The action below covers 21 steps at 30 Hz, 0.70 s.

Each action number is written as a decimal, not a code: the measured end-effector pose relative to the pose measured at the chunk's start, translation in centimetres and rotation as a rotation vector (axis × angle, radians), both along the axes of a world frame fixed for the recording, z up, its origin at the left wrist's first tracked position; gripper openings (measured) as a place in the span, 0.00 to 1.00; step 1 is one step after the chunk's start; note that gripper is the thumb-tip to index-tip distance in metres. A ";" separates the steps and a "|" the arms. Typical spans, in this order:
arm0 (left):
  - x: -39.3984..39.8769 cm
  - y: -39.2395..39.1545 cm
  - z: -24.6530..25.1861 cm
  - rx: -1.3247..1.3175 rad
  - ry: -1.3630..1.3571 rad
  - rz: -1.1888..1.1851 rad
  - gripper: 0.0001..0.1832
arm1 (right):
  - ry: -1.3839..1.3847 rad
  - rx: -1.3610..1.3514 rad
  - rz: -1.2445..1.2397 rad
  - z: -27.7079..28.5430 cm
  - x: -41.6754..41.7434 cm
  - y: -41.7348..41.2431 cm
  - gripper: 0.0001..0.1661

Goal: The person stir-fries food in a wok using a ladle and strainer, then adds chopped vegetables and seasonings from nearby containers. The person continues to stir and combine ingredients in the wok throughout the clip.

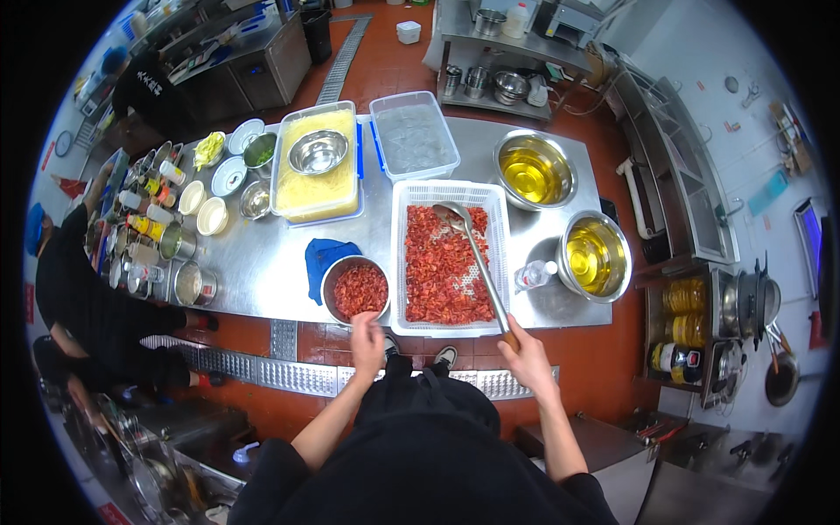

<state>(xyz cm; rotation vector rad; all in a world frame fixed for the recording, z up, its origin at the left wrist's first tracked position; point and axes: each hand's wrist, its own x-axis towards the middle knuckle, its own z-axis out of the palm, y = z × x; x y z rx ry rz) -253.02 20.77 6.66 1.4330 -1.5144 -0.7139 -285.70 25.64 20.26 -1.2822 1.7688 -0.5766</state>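
My right hand grips the wooden end of a long-handled metal ladle. The ladle's bowl rests among chopped dried red chilies in a white perforated plastic basket. Some of the basket's holed bottom shows between the pieces. My left hand, slightly blurred, is at the near rim of a round steel pot; whether its fingers grip the rim is unclear. More red chili pieces lie in that pot. A blue cloth sits beside and partly behind the pot.
Two steel bowls of yellow oil and a clear plastic bottle stand right of the basket. Behind are tubs with pale noodles and clear contents. Bowls and condiment bottles crowd the left, near a person in black.
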 end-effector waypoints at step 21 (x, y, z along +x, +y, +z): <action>-12.0 -8.8 -4.6 0.829 -0.574 -0.447 0.79 | -0.127 0.404 -0.143 7.5 -0.2 10.9 0.34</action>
